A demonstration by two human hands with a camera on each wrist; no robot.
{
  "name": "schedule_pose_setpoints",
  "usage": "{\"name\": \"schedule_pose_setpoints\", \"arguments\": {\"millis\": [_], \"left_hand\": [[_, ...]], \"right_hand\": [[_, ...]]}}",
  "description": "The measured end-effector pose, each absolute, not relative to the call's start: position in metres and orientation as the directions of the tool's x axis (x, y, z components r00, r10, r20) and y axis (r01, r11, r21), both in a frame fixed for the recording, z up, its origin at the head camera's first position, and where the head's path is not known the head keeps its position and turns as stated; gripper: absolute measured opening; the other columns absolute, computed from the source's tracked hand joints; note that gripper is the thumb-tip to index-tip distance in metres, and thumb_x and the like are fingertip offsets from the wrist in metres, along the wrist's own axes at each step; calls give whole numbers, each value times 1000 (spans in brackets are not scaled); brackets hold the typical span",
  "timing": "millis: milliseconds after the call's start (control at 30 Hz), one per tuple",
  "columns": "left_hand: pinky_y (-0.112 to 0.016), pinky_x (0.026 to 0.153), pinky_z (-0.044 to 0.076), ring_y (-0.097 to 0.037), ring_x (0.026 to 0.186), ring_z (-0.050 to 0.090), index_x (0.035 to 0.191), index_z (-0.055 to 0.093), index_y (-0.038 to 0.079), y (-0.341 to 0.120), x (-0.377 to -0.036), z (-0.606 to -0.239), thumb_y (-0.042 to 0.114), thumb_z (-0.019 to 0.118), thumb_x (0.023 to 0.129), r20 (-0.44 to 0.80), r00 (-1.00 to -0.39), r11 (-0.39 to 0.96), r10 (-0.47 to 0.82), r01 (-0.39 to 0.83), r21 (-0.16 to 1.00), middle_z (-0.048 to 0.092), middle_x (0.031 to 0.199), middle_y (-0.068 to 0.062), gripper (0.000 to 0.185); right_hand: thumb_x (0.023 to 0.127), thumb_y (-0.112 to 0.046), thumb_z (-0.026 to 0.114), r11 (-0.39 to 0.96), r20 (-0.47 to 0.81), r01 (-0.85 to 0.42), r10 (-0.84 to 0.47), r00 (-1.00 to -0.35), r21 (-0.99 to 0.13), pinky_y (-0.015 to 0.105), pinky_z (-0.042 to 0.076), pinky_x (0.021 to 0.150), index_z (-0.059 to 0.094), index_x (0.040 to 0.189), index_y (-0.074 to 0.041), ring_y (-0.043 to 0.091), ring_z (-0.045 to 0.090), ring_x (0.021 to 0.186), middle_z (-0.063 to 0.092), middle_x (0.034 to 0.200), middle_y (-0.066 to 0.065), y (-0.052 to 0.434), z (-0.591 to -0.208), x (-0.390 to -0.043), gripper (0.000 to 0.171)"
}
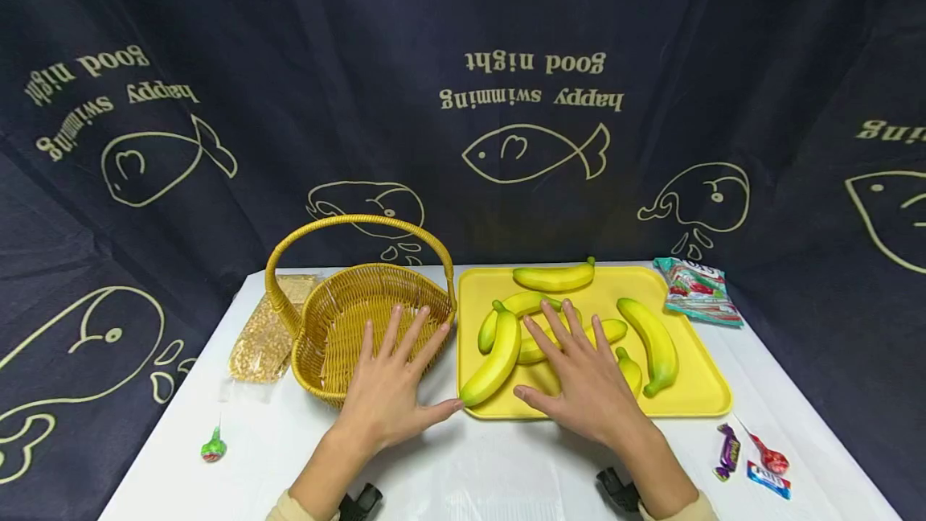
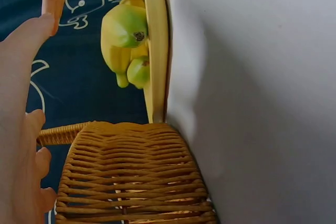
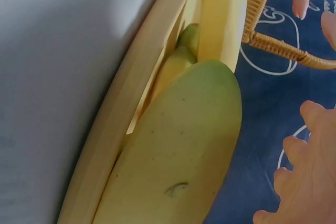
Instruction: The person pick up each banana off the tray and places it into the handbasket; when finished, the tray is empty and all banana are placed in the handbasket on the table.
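My left hand (image 1: 387, 396) is held with fingers spread over the front of a wicker basket (image 1: 362, 328), holding nothing. The basket has a tall arched handle and bare woven floor. My right hand (image 1: 586, 380), fingers also spread, hovers over a yellow tray (image 1: 698, 376) and partly hides the bananas beneath it. Several bananas lie on the tray: one banana (image 1: 499, 356) leans on the left rim, another banana (image 1: 651, 344) lies to the right, and one (image 1: 555, 277) sits along the back. In the right wrist view a banana (image 3: 178, 145) looms large beside the tray rim.
A bag of yellow kernels (image 1: 264, 336) lies left of the basket, a green lollipop (image 1: 213, 447) in front of it. At right are a teal snack packet (image 1: 698, 292), a purple candy (image 1: 727, 453), a red lollipop (image 1: 772, 461) and a blue-white wrapper (image 1: 769, 479). Dark cloth hangs behind.
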State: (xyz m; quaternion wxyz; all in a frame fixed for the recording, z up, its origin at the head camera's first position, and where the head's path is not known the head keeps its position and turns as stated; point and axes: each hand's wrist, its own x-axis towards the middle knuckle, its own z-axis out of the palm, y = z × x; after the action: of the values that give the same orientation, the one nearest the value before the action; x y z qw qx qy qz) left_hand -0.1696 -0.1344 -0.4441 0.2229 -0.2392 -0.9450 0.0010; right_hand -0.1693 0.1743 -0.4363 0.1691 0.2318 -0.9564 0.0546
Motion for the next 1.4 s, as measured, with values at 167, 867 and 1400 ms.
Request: {"name": "schedule_pose_setpoints", "arguments": {"millis": [167,867,1400], "left_hand": [[-64,107,1,-34,144,-2,153,22,35,-140,-168,-443,89,31,73,408,-803,895,434,436,-94,5,161,0,97],[-19,96,38,-29,134,36,148,34,18,-245,-144,-491,19,58,97,236,-921,240,-311,165,957,27,152,-4,56],[-20,82,45,-17,105,53,115,51,-1,-269,-205,-477,-8,57,89,217,-841,-173,-496,340,924,57,110,-8,27]], "right_hand": [[87,-71,44,854,348,-513,-457,-818,-83,55,1,111,23,153,-32,26,2,145,6,160,-5,175,-432,-171,79],[86,0,60,694,229,-713,-714,-662,103,45,45,88,65,123,-19,27,46,123,54,135,2,124,-443,-200,42],[88,0,61,679,233,-728,-727,-646,99,43,44,90,65,120,-18,24,48,121,60,126,0,127,-448,-205,37]]}}
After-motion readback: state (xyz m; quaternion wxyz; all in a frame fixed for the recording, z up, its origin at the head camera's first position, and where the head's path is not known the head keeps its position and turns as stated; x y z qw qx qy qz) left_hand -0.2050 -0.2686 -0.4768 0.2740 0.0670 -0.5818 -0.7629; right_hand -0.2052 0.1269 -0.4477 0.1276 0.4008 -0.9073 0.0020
